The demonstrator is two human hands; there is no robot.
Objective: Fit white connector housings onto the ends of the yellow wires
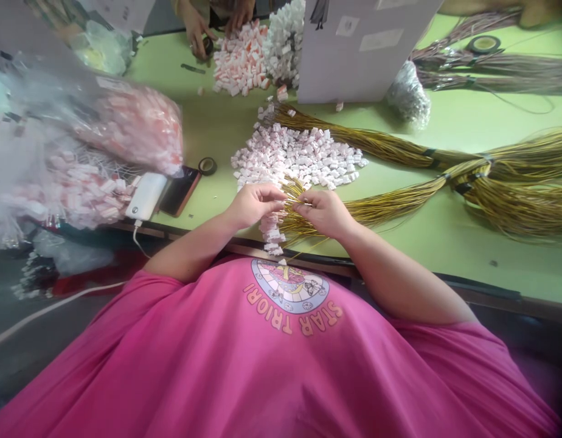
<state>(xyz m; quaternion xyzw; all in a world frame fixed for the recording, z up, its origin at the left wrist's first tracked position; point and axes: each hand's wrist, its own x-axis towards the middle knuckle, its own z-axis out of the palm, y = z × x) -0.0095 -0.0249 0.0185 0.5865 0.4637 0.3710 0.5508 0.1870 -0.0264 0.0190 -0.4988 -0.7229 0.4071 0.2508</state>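
Observation:
Over the near edge of the table, my left hand (257, 204) is closed in a pinch, thumb against forefinger; what sits between the fingertips is too small to make out. Facing it, almost touching, my right hand (325, 213) pinches a thin yellow wire near its end. Beneath both hands spreads the loose end of a yellow-and-dark wire bundle (385, 205), which runs off to the right. A heap of small white plastic connectors (303, 152) lies just beyond my hands, and a narrow row of connectors (272, 234) trails toward the table edge by my left hand.
A second wire bundle (354, 132) lies behind the heap. At left are a white power bank (145, 196), a phone (180, 191), black tape (207, 166) and a bag of connectors (135, 125). Across the table, a co-worker's hands (194, 27) work beside orange-white pieces (241, 58). A pale box (345, 67) stands upright.

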